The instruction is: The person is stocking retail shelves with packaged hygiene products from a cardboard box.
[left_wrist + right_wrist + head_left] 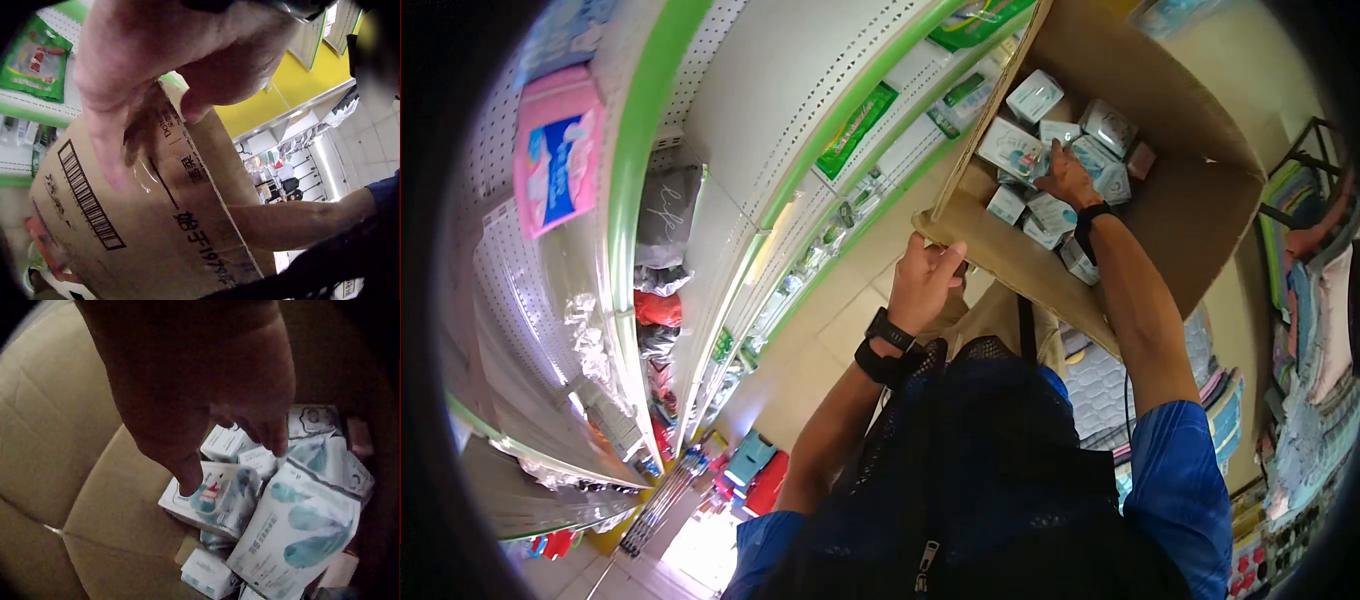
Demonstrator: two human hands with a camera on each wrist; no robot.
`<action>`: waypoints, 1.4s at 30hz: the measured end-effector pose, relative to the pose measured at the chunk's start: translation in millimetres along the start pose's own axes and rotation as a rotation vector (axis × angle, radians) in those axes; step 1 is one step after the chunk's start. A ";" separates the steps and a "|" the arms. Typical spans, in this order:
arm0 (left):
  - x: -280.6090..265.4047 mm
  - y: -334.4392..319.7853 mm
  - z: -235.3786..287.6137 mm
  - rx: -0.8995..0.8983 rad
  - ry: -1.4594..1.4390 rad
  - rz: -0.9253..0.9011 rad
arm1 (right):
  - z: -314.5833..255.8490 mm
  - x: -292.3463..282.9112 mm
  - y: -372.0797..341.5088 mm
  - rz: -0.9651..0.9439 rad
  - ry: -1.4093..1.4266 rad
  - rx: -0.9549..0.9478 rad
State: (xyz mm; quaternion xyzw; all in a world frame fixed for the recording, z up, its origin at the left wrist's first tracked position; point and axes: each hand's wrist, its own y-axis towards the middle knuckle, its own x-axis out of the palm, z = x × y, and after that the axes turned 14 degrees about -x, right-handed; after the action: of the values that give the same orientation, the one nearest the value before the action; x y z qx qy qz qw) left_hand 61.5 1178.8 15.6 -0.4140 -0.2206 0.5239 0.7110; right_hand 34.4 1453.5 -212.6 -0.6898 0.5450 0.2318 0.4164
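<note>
My left hand (923, 288) pinches the edge of an open cardboard box (1200, 235), thumb on one side and fingers on the other. A printed barcode shows on the box's outer wall (87, 194) in the left wrist view. Inside the box my right hand (1068, 180) reaches down over a heap of small white-and-teal packs, its thumb and fingers spread apart. In the right wrist view the thumb tip overlaps a pack with a red-and-teal picture (215, 494). The fingertips are close to smaller white packs behind it. A larger soft pack (300, 528) with teal leaf shapes lies alongside.
Store shelves with green edges (630, 150) run along the left, holding a pink pack (557, 150) and green packs (856, 130). Stacked folded textiles (1315, 330) stand on the right. A tiled floor (840, 310) shows between the shelves and the box.
</note>
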 end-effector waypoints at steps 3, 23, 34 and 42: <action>2.1 6.4 -8.4 0.050 0.105 0.061 | -14.5 11.8 11.9 -0.126 -0.005 0.021; -54.0 -15.8 18.1 0.202 0.383 0.088 | -70.6 -104.2 -21.7 -0.005 0.008 0.176; -15.5 -44.1 104.4 0.523 0.287 -0.100 | -190.5 -233.9 -148.8 0.659 0.237 -0.132; -18.5 -50.2 108.4 0.335 -0.278 -0.342 | -234.6 -239.7 -127.0 0.770 0.126 -0.538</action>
State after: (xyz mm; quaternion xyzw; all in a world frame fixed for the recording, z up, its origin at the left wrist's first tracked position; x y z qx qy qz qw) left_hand 2.1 1195.0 119.6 -0.1715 -0.2930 0.4772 0.8106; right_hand 51.5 1400.9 141.7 -0.5336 0.7060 0.4600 0.0725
